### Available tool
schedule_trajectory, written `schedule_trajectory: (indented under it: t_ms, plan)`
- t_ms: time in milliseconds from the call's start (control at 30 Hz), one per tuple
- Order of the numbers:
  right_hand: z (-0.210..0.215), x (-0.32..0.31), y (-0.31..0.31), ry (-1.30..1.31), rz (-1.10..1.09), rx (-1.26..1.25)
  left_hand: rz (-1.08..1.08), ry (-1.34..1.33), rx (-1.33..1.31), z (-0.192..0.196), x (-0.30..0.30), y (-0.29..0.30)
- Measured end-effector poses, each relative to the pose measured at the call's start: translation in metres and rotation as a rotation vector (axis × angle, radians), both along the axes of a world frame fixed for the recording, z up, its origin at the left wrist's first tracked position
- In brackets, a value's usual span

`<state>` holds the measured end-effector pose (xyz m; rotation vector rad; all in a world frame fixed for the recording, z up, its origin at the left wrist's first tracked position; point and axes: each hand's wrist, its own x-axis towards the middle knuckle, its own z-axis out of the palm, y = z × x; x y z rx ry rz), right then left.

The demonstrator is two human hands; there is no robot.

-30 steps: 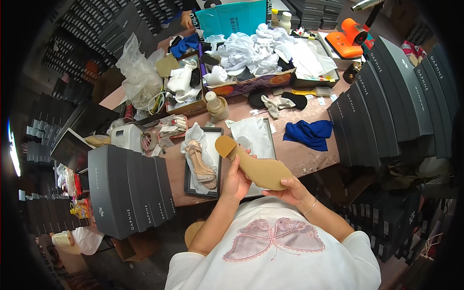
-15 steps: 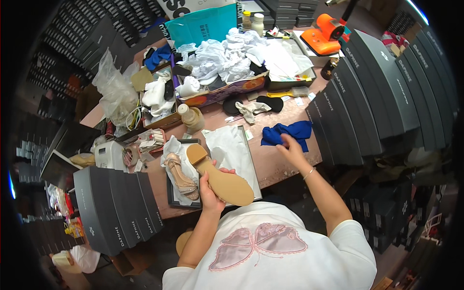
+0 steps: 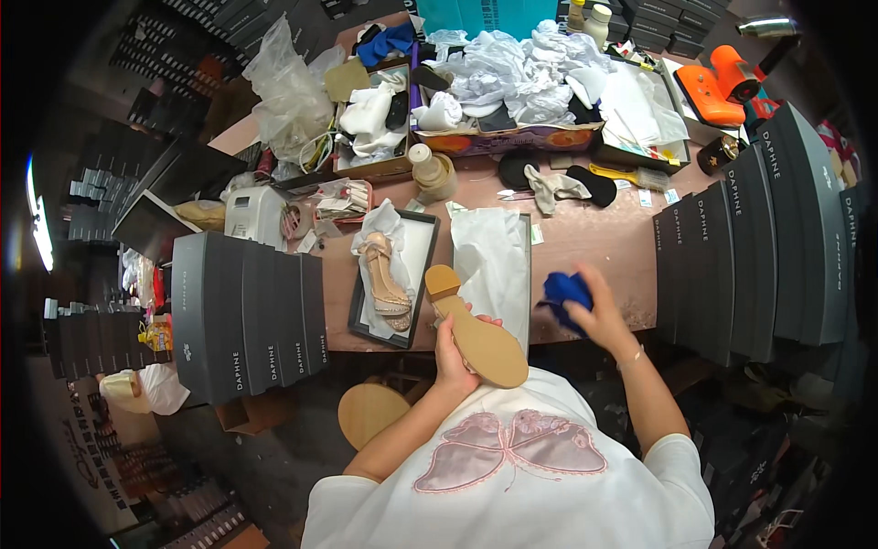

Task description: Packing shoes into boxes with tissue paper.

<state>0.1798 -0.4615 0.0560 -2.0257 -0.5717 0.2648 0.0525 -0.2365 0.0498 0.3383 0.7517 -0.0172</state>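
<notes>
My left hand (image 3: 450,362) is closed around a heeled sandal (image 3: 485,346), with its tan sole and block heel facing up. To the right, my right hand (image 3: 605,316) grips a bunched blue cloth (image 3: 562,295), slightly smeared by motion. The cloth is apart from the sandal. A second sandal (image 3: 385,279), beige with a glittery strap, lies on tissue in a dark shoebox (image 3: 419,261) left of my hands. White tissue paper (image 3: 491,252) covers the tray or lid beside that box, partly hidden behind the held sandal.
Stacks of dark shoeboxes (image 3: 709,247) flank the table on the right, and more shoeboxes (image 3: 240,302) on the left. At the back, a carton (image 3: 512,139) holds crumpled white paper. A capped bottle (image 3: 430,174) and an orange tool (image 3: 712,96) stand there. A round stool (image 3: 373,414) is below.
My right hand has picked the blue cloth off the table and brought it nearer to me, toward the sandal. My left hand keeps its hold, sole up. The camera view has shifted.
</notes>
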Motion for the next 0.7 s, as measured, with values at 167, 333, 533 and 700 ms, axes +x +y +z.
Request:
schedule_trajectory:
  t_ms: [167, 333, 533, 700]
  plan:
    - [0.051, -0.069, 0.040, -0.128, 0.555, -0.057, -0.153, 0.084, 0.039, -0.003, -0.005, -0.012]
    - [0.050, -0.050, 0.091, -0.167, 0.363, -0.158, -0.242, 0.115, 0.002, 0.003, -0.009, -0.027]
    - [0.058, -0.085, 0.048, -0.104, 0.520, -0.188, -0.203, -0.003, 0.005, -0.013, -0.014, -0.002]
    - [0.048, -0.064, 0.097, -0.180, 0.333, -0.276, -0.176, 0.077, 0.129, -0.011, -0.018, -0.014]
